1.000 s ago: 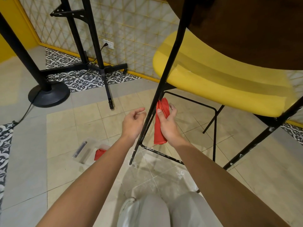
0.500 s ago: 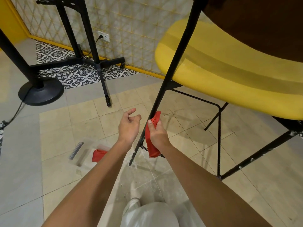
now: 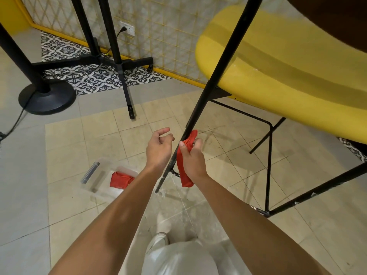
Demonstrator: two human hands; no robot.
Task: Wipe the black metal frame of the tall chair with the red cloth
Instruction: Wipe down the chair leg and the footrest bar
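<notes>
Fingers of the left hand (image 3: 158, 150) and the right hand (image 3: 193, 158) flank the chair's slanting black leg (image 3: 208, 86), one hand on each side.

Far left, a round black base (image 3: 46, 98) stands on the floor, and a thin stand leg (image 3: 127, 92) comes down further right. Nearer the person, a clear tub (image 3: 99, 167) lies on the tiles. It holds a spare cloth (image 3: 120, 179), also red, and a dark stick-like thing (image 3: 90, 172).

Next comes the left hand. Its fingers (image 3: 165, 130) are loosely curled and apart, holding nothing, with the index reaching out furthest. They sit just left of the leg, and contact with it cannot be told.

The cloth (image 3: 185, 179) lies against the leg's right side, low down, by the joint where a thin bar meets the leg. The right hand grips it: the thumb (image 3: 181, 144) is on the side next to the leg and the fingers (image 3: 198, 141) are curled round the far side, clamped on the fabric. A folded tip pokes up above the fingers and touches the leg. A longer tail hangs below the heel of the hand.

Further right, the thin footrest (image 3: 268, 165) drops to the floor under the yellow seat (image 3: 288, 72). Another black leg (image 3: 327, 187), flecked with white, slants across the lower right.
</notes>
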